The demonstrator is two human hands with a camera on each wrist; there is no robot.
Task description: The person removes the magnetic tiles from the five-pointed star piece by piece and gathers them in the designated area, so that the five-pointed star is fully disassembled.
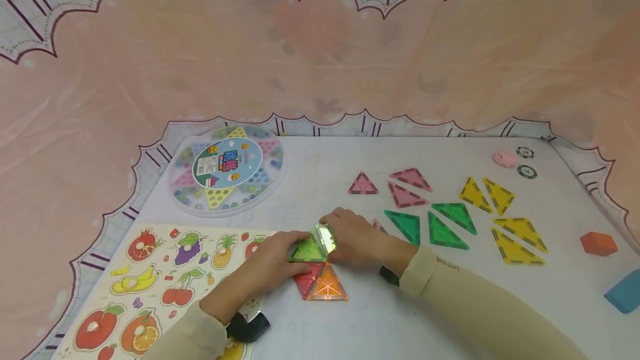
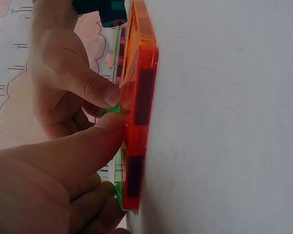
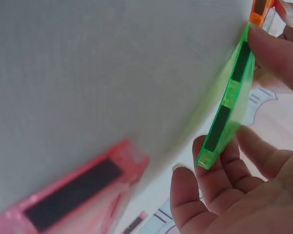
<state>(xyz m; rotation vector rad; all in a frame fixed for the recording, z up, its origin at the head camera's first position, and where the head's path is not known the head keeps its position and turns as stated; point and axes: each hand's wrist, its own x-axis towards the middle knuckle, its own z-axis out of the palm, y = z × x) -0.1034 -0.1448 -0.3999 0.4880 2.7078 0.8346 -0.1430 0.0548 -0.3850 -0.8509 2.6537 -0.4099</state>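
My left hand [image 1: 272, 257] holds the left side of a light green triangle magnetic tile [image 1: 306, 251], thumb at its lower corner and fingers at its upper edge. Below it lie a red triangle tile [image 1: 305, 283] and an orange triangle tile [image 1: 328, 285], side by side. With thumb and fingers my right hand [image 1: 357, 238] grips a second light green tile [image 1: 326, 239], tilted and catching the light, against the first one's right side. The right wrist view shows this green tile [image 3: 229, 95] edge-on, one end by the orange tile.
Pink [image 1: 362, 184], dark green [image 1: 447, 230] and yellow [image 1: 515, 246] triangle tiles lie to the right. On the left are a fruit puzzle board [image 1: 200, 243] and a round Chinese checkers set [image 1: 227, 165]. An orange block [image 1: 598, 243] and a blue block [image 1: 625, 292] sit far right.
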